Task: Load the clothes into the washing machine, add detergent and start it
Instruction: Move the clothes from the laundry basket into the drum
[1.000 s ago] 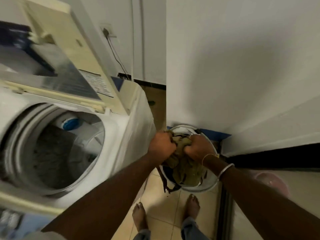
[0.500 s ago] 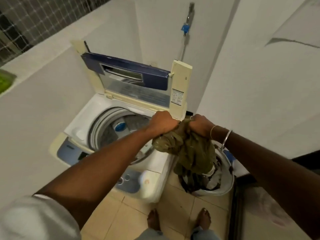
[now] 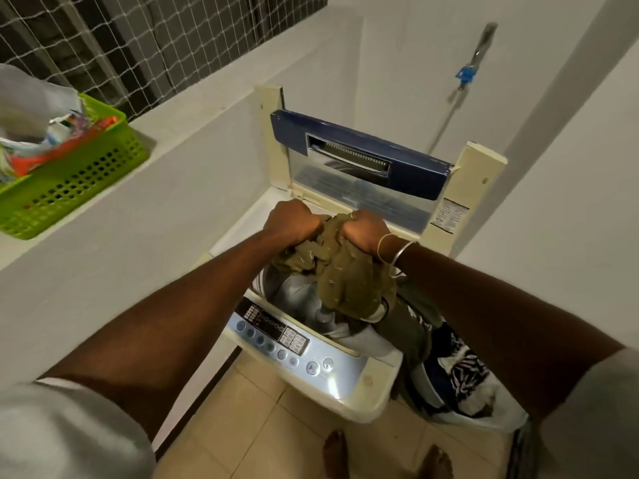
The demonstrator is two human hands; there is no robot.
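— What is the head camera giving you?

— I'm looking down over the washing machine (image 3: 363,392). Its lid (image 3: 359,157) is standing upright at the back, so the drum (image 3: 297,299) is lying open for loading.

— And the hands?

— The left hand (image 3: 292,223) and right hand (image 3: 363,233) are sitting side by side above the opening. Each is curling its fingers tight into the top of an olive garment (image 3: 349,281). I'm reading that two-fisted grip as bunching the cloth so it is hanging clear of the rim.

— Where is it hanging?

— Its lower part is dangling over the drum mouth. More clothes (image 3: 463,371) are waiting in the bucket (image 3: 498,418) on the floor, just beside the machine's right side. So I'm judging the loading as far from finished. The detergent and the control panel (image 3: 276,335) are coming later.
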